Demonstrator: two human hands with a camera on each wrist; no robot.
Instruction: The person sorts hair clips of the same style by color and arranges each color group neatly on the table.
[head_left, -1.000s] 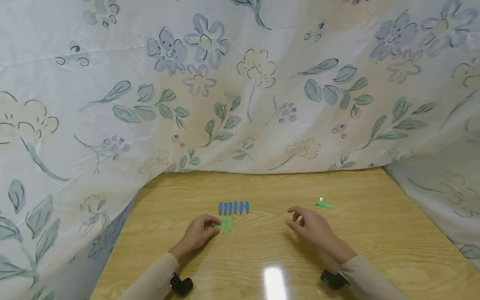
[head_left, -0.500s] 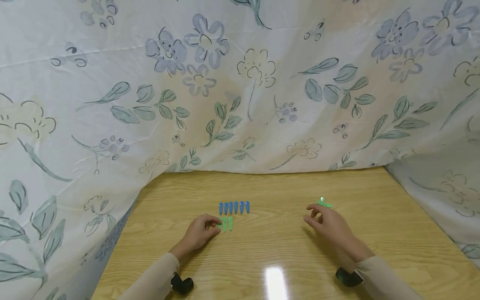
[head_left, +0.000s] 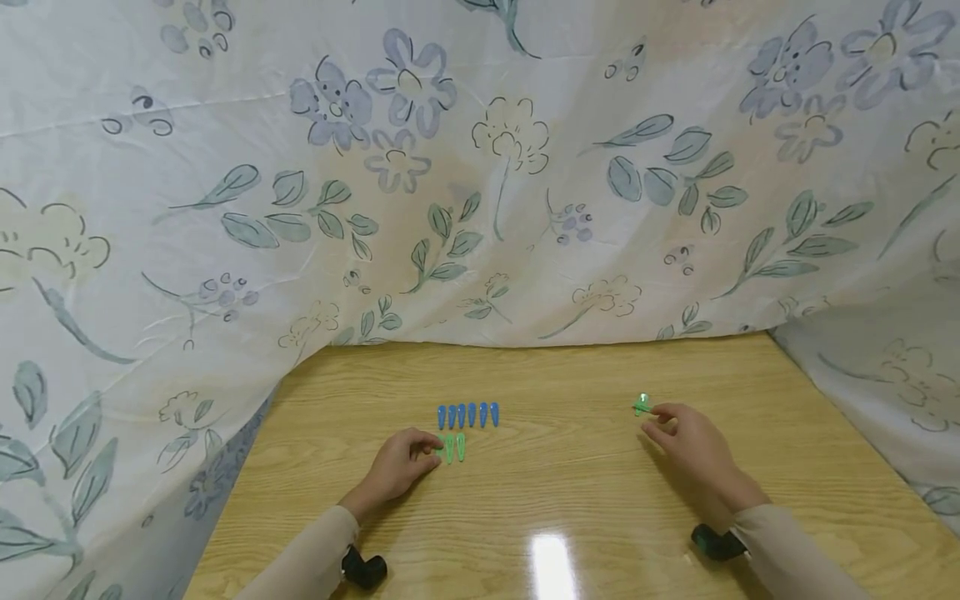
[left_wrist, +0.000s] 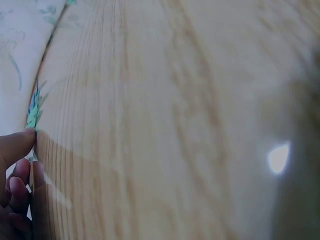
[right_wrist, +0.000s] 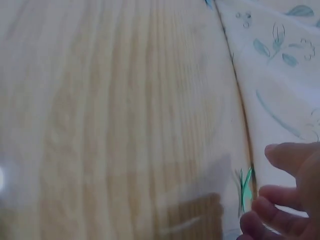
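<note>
Several blue snap hair clips [head_left: 468, 415] lie side by side in a row on the table. Below their left part is a short row of green hair clips [head_left: 455, 448]. My left hand [head_left: 401, 462] rests at the left end of the green row, its index fingertip and thumb beside the leftmost clip, which they partly cover. Off to the right, my right hand [head_left: 693, 446] reaches a small group of green hair clips [head_left: 642, 403], one lying across another. Its index fingertip meets the end of the crosswise clip; the thumb stays apart, lower down. In the right wrist view the green clips [right_wrist: 245, 190] appear beside the fingers.
A wooden table [head_left: 555, 492] carries everything. Floral cloth [head_left: 480, 208] hangs along its back and both sides. Dark wrist-worn devices [head_left: 363, 568] sit beneath both sleeves. Light reflects brightly from the front of the tabletop.
My right hand has moved right, from the table's middle to the green clips at the right. My left hand and the two rows have stayed in place.
</note>
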